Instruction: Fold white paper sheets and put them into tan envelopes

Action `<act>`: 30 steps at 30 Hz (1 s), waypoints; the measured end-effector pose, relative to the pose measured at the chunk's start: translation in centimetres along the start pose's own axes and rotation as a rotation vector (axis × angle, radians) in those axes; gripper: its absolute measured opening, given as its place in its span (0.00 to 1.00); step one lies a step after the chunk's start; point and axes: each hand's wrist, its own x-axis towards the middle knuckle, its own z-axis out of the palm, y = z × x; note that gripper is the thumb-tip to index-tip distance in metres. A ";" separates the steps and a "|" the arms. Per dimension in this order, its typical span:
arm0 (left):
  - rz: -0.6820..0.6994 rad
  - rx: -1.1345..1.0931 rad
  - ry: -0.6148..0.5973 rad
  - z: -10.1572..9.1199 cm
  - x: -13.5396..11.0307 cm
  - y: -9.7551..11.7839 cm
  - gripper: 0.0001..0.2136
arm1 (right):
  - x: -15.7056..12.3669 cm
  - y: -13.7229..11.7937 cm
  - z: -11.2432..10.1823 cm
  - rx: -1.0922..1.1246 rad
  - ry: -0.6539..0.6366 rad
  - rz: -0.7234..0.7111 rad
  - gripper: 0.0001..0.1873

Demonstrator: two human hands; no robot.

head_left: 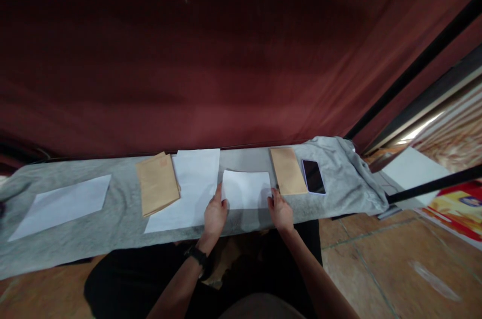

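A folded-looking piece of white paper [246, 189] is between my hands, just above or on the grey cloth. My left hand [216, 213] pinches its left edge, thumb toward the paper and index finger stretched along the side. At the right edge, my right hand [281, 211] grips the paper in the same way. Larger white sheets [198, 171] lie to the left of my left hand, partly under a stack of brown envelopes [158, 183]. A single brown envelope [288, 171] rests just beyond my right hand.
A grey cloth [348, 183] covers the narrow table. A phone [314, 176] lies right of the single envelope, and another white sheet [62, 204] lies far left. Behind the table hangs a dark red curtain [241, 108]. Black poles [414, 65] stand at the right.
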 end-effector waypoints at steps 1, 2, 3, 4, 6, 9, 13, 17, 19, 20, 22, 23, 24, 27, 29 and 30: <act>0.014 -0.021 0.002 0.1 0.1 0.0 0.29 | 0.0 0.0 0.1 -0.006 0.009 -0.010 0.18; 0.025 -0.043 0.001 0.3 0.2 -0.1 0.29 | 0.1 0.0 0.1 -0.013 0.014 -0.020 0.18; 0.034 -0.064 0.000 0.4 0.3 -0.1 0.29 | 0.1 0.1 0.1 -0.025 0.018 -0.028 0.18; 0.039 -0.084 -0.001 0.5 0.4 -0.1 0.28 | 0.2 0.2 0.1 -0.040 0.020 -0.035 0.18; 0.045 -0.117 0.004 0.8 0.5 -0.1 0.28 | 0.4 0.4 0.0 -0.072 0.030 -0.050 0.17; 0.076 -0.134 0.036 1.2 0.7 -0.2 0.27 | 0.5 0.5 0.1 -0.110 0.084 -0.099 0.17; 0.118 -0.107 0.061 1.7 0.5 -0.3 0.25 | -0.1 -0.4 0.4 -0.102 0.186 -0.225 0.17; 0.134 -0.073 0.066 1.7 0.3 -0.2 0.24 | -0.6 -2.4 0.4 -0.065 0.268 -0.294 0.21; 0.148 -0.071 0.069 1.7 0.3 -0.1 0.24 | -0.6 -3.2 0.2 -0.071 0.318 -0.238 0.25; 0.151 -0.072 0.071 1.6 0.2 -0.1 0.24 | -0.5 -3.5 0.2 -0.071 0.320 -0.229 0.27; 0.149 -0.079 0.072 1.7 0.2 -0.1 0.24 | -0.4 -4.1 0.2 -0.052 0.261 -0.287 0.28; 0.148 -0.084 0.072 1.7 0.2 -0.1 0.23 | -0.3 -4.4 0.4 -0.038 0.211 -0.335 0.27; 0.148 -0.092 0.072 1.7 0.3 -0.2 0.24 | -0.3 -4.7 0.6 -0.023 0.160 -0.376 0.27; 0.154 -0.111 0.075 1.6 0.3 -0.2 0.24 | -0.4 -5.4 1.7 0.001 0.059 -0.396 0.26; 0.153 -0.105 0.079 1.5 0.3 0.0 0.24 | -0.5 -5.7 2.3 -0.006 0.037 -0.372 0.26; 0.149 -0.096 0.077 1.4 0.3 0.0 0.24 | -0.5 -5.7 2.5 -0.013 0.034 -0.365 0.26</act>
